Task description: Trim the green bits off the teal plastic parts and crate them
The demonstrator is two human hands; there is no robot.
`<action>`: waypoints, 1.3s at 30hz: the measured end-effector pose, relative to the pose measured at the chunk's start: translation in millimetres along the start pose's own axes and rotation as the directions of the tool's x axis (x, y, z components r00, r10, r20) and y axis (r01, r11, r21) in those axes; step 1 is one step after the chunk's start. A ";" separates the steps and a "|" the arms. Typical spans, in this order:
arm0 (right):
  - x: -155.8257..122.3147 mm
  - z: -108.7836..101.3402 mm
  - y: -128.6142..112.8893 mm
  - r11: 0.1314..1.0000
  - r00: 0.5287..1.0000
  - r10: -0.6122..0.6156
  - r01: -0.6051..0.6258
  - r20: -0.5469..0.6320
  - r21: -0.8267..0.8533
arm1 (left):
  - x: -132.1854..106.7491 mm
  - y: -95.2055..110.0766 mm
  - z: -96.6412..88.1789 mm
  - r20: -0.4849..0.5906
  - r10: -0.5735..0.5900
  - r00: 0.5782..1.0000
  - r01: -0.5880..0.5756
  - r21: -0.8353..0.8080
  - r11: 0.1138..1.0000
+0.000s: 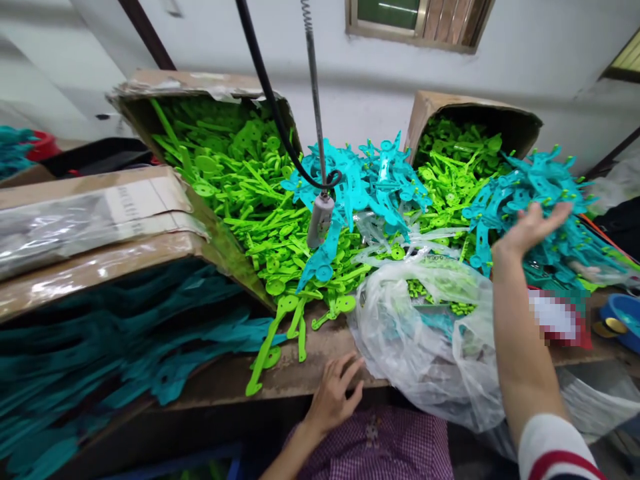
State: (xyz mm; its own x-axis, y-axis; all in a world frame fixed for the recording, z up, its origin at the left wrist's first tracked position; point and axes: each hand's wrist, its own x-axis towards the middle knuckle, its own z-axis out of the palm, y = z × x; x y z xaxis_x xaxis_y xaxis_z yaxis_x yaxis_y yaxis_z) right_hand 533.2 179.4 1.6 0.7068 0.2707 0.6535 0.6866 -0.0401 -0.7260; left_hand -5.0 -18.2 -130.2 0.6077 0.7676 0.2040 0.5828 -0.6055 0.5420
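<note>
My left hand [336, 392] rests at the table's front edge with loosely curled, parted fingers and nothing in them. It is nearest to a clear plastic bag [395, 340] of small green pieces [445, 280]. My right hand [534, 230] reaches over a heap of turquoise plastic parts with green tips [545, 177]. Its fingers are stretched out and I see nothing held, though the heap lies right behind them. Long lime-green plastic parts [265, 220] spill across the table in front of me, and more turquoise parts [385, 173] lie on top of them.
Two tipped cardboard boxes [143, 83] [425, 110] hold green parts at the back. Another box [100, 247] at left holds dark turquoise parts [125, 340]. A grey hanging screwdriver [320, 220] dangles mid-view beside a black cable [263, 70]. A blue basin [623, 320] stands at right.
</note>
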 end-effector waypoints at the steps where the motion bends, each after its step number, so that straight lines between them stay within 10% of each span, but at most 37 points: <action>1: -2.0 -28.0 -1.5 0.993 0.988 0.109 -0.104 -0.106 0.050 | 2.8 0.4 -2.9 -0.021 -0.032 0.999 0.032 -0.018 0.999; 3: -26.9 -76.1 -14.5 0.979 0.975 0.174 -0.157 -0.137 0.127 | 19.3 0.7 -13.8 -0.086 -0.085 0.993 0.081 -0.050 0.995; 6: -107.0 -124.6 -49.6 0.941 0.961 0.230 -0.260 0.153 0.217 | 79.8 0.8 -41.0 -0.212 -0.074 0.974 0.058 -0.083 0.995; 11: -233.9 -165.4 -96.9 0.790 0.700 0.452 -0.602 0.553 0.117 | 232.0 4.6 -70.8 -0.374 -0.068 0.925 0.018 -0.136 0.990; 16: -271.8 -198.5 -105.8 0.725 0.597 0.480 -0.682 0.643 0.092 | 319.4 14.5 -67.5 -0.438 -0.313 0.843 0.295 -0.111 0.949; 21: -277.6 -224.8 -99.9 0.709 0.608 0.519 -0.699 0.601 0.094 | 357.3 10.8 -82.2 -0.376 -0.200 0.905 0.320 0.290 0.902; 29: -294.6 -248.7 -94.9 0.780 0.656 0.516 -0.626 0.551 0.013 | 379.6 -10.6 -92.7 -0.325 -0.391 0.861 0.482 0.278 0.831; 34: -314.6 -237.8 -105.4 0.777 0.585 0.492 -0.629 0.644 -0.022 | 365.6 1.6 -89.5 -0.471 -0.223 0.854 0.362 0.229 0.903; 39: -336.0 -196.0 -150.5 0.713 0.410 0.411 -0.701 0.814 -0.007 | 362.9 15.0 -86.8 -0.494 -0.210 0.844 0.328 0.163 0.931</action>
State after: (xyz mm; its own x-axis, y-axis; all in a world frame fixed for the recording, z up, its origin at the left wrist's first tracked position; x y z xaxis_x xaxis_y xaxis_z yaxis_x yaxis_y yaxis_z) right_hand 225.7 -94.0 -66.7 0.4337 0.8775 -0.2047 -0.0050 -0.2248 -0.9744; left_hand 177.4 269.5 22.7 0.1236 0.8789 0.4608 0.8295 -0.3464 0.4382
